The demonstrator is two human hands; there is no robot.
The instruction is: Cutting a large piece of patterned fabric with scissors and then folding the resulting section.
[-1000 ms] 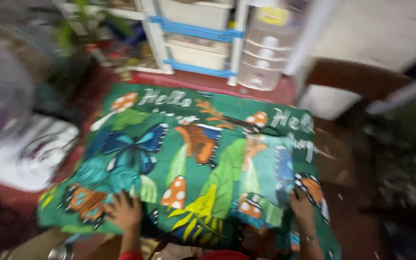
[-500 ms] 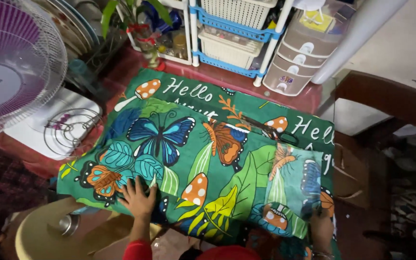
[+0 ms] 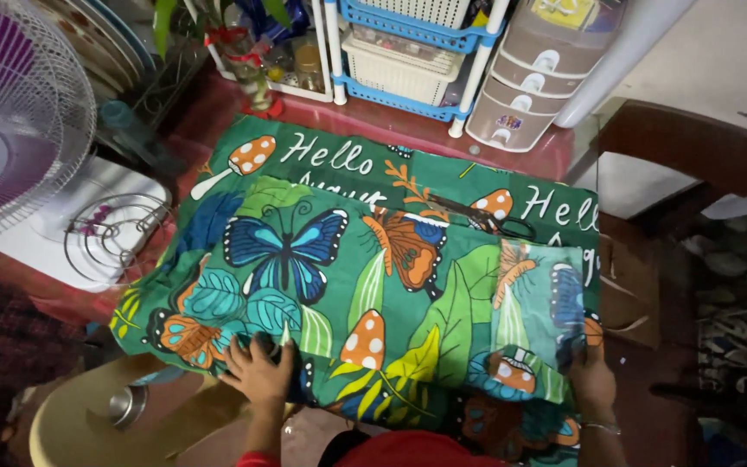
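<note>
- Two bare hands at the near edge of a green printed cloth (image 3: 365,259), spread over a red-topped table (image 3: 512,147).
- Left hand (image 3: 257,374) flat on the cloth's near left part, palm down, fingers (image 3: 239,350) spread and pressing on the fabric beside an orange butterfly print.
- Right hand (image 3: 594,380) at the near right corner, gripping the edge of a folded-over flap (image 3: 542,320) of the same cloth; fingers tucked into the fabric, exact pinch hard to tell; thin bracelet (image 3: 598,425) at the wrist.
- Cloth patterned with blue and orange butterflies, spotted mushrooms, large leaves and white lettering along the far edge; covering most of the table, near edge hanging over toward the body.
- Flap lying on the right part of the cloth, paler reverse side up, reaching from the near edge toward the middle.
- Dark scissors-like object (image 3: 477,216) resting on the cloth far right of centre, just beyond the flap; too dim to name for sure.
- White cage of a standing fan (image 3: 10,121) at far left, with a white base (image 3: 54,233) and a loose wire ring guard (image 3: 118,238) just left of the cloth.
- Blue-and-white basket rack (image 3: 408,60) and a small clear drawer unit (image 3: 529,95) along the far edge of the table.
- Brown wooden chair (image 3: 693,156) to the right, well apart from the hands.
- Pale round stool (image 3: 131,424) near left, below the left hand.
- Red sleeve (image 3: 408,451) at the bottom middle.
</note>
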